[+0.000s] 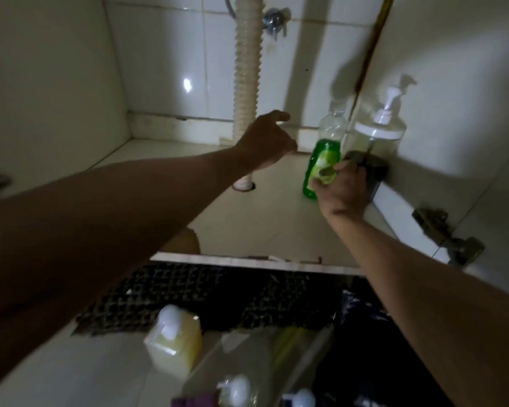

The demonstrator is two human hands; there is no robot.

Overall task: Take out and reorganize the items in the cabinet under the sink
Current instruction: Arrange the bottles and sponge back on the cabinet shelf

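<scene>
The green bottle (pixel 321 168) is gripped low on its body by the right hand (pixel 343 192), near the cabinet's right wall, just beside a clear pump dispenser (pixel 376 133). Whether its base touches the cabinet floor (pixel 262 212) cannot be told. The left hand (pixel 265 142) is held loosely open and empty before the corrugated drain hose (pixel 246 83). The putting-back stage is judged to be in hand; next, a steady upright placement is called for. The yellow bottles (pixel 174 342) outside are blurred and partly cut off.
</scene>
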